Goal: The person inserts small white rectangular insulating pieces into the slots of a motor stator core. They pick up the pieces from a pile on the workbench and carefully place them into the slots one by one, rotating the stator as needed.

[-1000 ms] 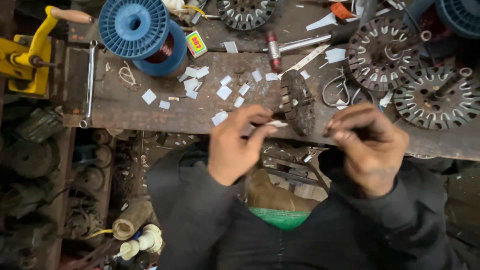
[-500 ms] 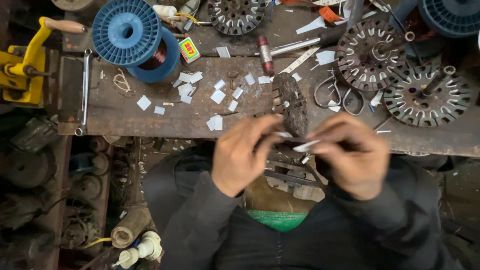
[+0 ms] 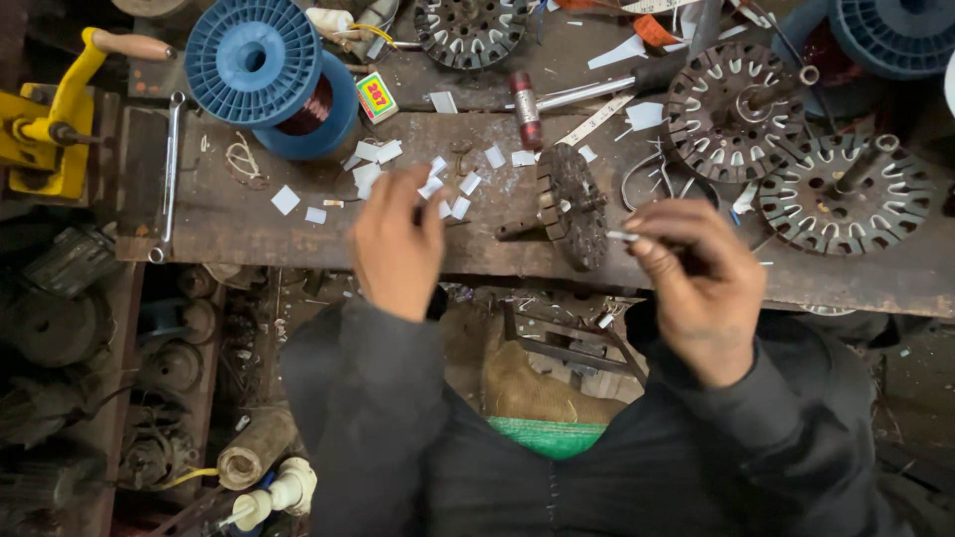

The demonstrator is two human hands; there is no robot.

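White slips (image 3: 438, 189) now under left hand (image 3: 398, 244)

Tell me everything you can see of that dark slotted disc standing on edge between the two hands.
The slotted disc looks like dark, rusty metal, with a toothed rim and a short shaft sticking out to its left. It stands on edge, near the front edge of the workbench, among white paper slips. Neither the left hand nor the right hand touches it.
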